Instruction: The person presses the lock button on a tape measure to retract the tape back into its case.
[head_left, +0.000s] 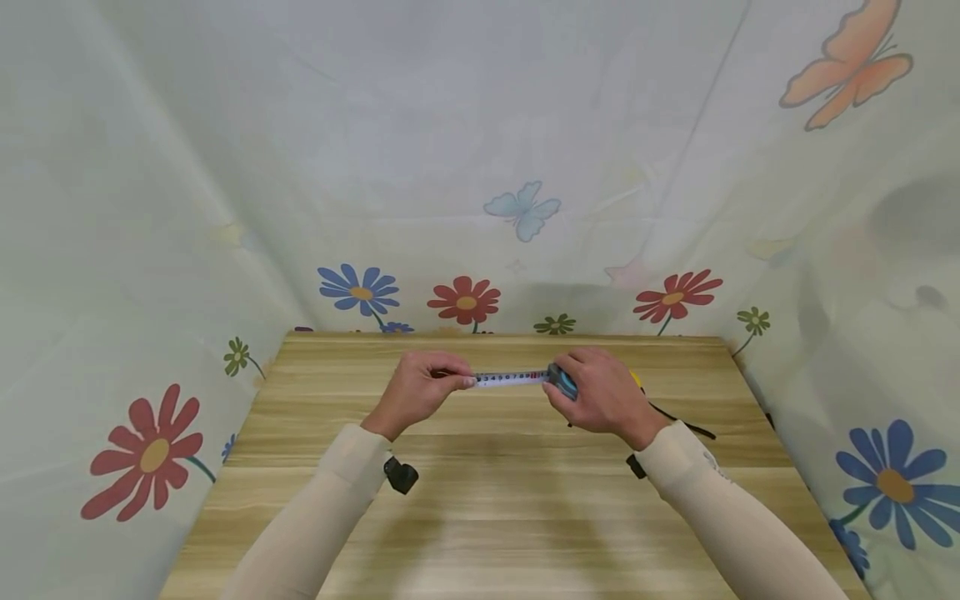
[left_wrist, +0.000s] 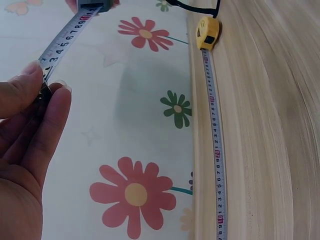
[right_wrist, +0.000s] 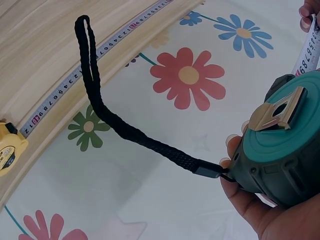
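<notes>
- From where I sit at the feeds, the left hand (head_left: 420,392) pinches the free end of a white, printed metal tape blade (left_wrist: 67,40) between thumb and fingers, leaving no gap round it.
- At that pinch I make out a small dark piece (left_wrist: 45,94), perhaps the end hook, though it is too blurred for me to be sure.
- I have the right hand (head_left: 600,392) curled firmly round a rounded dark-grey tape measure case with a teal disc face (right_wrist: 280,150).
- The blade spans nearly level between the hands, well clear of both palms, over the far part of the wood-grain table (head_left: 487,533); case and blade are off the tabletop.
- On the teal face I see a bent metal belt clip (right_wrist: 280,112), and from the case's lower corner runs a looped black braided strap (right_wrist: 127,131).
- Beyond the right hand, a yellow-and-black tape measure (left_wrist: 208,33) lies on the table near its far edge, with its own long printed blade (left_wrist: 216,145) drawn out along that edge.
- Behind it all I have a pale sheet (head_left: 420,125) printed with flowers and butterflies; cream sleeves (head_left: 322,500) cover both forearms.
</notes>
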